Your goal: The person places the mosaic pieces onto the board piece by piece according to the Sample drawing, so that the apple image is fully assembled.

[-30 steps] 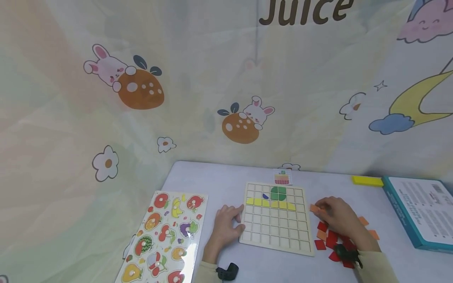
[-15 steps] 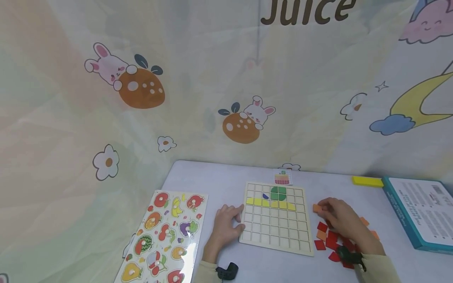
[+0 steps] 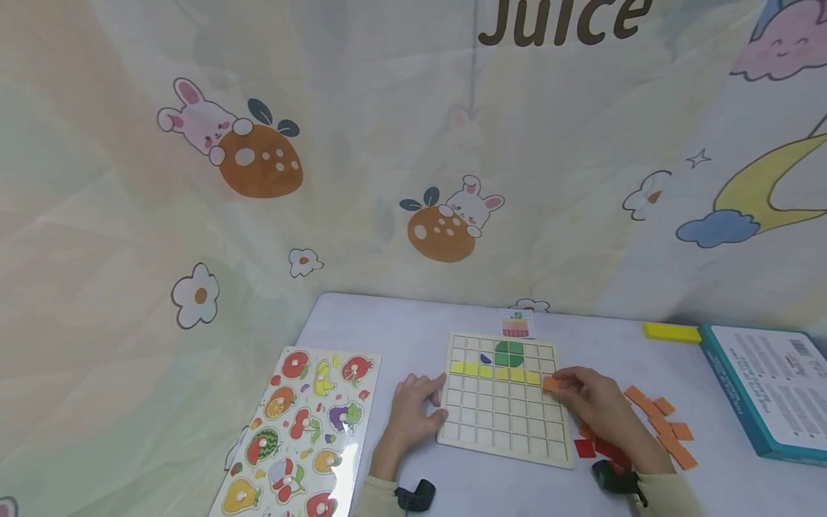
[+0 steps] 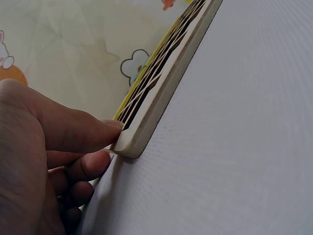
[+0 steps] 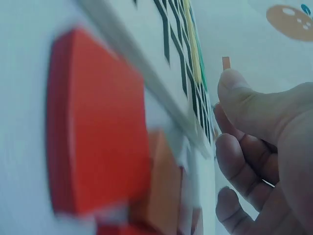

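Observation:
My left hand (image 3: 413,416) lies at the left side of a wooden grid board (image 3: 504,431); thumb and forefinger stand apart and touch its edge. In the left wrist view the thumb tip (image 4: 111,129) rests at the board's near corner. Between thumb and forefinger, my right hand (image 3: 597,402) pinches an orange square tile (image 3: 551,383) at the right end of the row of yellow tiles (image 3: 484,370). Only a narrow strip of that tile (image 5: 226,62) shows beyond the thumb in the right wrist view. Green pieces (image 3: 508,353) and a small blue piece (image 3: 485,358) sit higher on the board.
Red tiles (image 3: 584,448) lie partly under my right forearm, with orange tiles (image 3: 663,424) to the right. A pattern card (image 3: 515,327) is behind the board. A fruit-picture board (image 3: 304,431) lies left; a teal-edged book or box (image 3: 775,388) and yellow block (image 3: 672,332) lie right.
My right hand has carried the orange tile left, from beside the board to over its right edge, uncovering more orange tiles on the table. The left hand has stayed in place.

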`<action>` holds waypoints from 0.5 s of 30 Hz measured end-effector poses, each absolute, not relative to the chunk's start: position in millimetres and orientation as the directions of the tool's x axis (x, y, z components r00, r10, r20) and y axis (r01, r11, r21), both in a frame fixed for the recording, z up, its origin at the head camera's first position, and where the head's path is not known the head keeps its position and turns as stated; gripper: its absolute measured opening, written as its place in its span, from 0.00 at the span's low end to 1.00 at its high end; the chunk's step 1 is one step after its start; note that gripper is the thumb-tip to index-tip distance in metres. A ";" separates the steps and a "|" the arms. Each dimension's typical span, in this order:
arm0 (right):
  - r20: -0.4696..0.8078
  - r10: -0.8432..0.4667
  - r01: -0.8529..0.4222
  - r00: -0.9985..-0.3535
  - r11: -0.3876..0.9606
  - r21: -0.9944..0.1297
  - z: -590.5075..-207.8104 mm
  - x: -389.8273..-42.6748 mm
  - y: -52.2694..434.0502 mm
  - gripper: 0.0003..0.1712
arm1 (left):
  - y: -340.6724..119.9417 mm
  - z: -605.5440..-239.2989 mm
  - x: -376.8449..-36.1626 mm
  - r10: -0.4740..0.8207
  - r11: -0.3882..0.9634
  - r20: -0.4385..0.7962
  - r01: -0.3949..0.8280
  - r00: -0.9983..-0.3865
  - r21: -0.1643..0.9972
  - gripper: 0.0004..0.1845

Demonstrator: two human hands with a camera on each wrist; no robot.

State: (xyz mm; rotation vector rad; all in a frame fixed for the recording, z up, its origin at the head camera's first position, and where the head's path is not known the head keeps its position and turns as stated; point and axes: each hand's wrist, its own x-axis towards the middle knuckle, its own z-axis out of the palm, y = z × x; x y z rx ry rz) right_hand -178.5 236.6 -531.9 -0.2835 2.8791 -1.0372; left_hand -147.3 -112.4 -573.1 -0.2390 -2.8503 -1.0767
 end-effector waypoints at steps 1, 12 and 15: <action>0.008 -0.202 -0.161 -0.979 0.754 -0.637 -532.9 -177.8 233.7 0.21 | -112.5 -573.2 -147.6 0.119 0.740 0.134 0.178 -0.984 0.648 0.35; -0.007 -0.240 -0.186 -0.971 0.773 -0.606 -536.7 -179.4 217.5 0.17 | -114.0 -574.2 -149.3 0.136 0.735 0.140 0.194 -0.981 0.650 0.34; -0.011 -0.245 -0.188 -0.969 0.772 -0.608 -537.8 -179.0 217.1 0.17 | -113.7 -574.6 -148.8 0.138 0.734 0.150 0.203 -0.979 0.648 0.34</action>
